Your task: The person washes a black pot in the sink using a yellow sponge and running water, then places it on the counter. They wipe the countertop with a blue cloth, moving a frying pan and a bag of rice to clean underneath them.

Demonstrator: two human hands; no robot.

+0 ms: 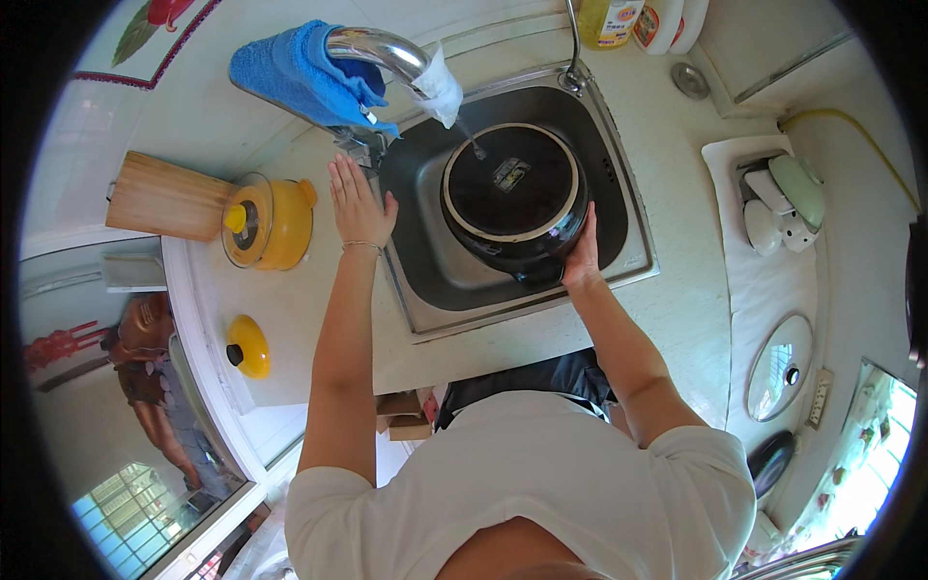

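Note:
A dark glazed pot is held upside down over the stainless steel sink, its base facing up with an unglazed rim and a small label. My right hand grips its lower right side, the fingers partly hidden behind it. Water runs onto the base from a chrome faucet whose spout end is wrapped in white cloth. My left hand holds nothing; it is spread, palm down, by the sink's left edge near the faucet's base. A blue towel hangs over the faucet.
At the left are a yellow pot with a glass lid, a wooden board and a yellow lid. Bottles stand behind the sink. Bowls and a glass lid lie at the right. A second thin tap rises at the sink's back corner.

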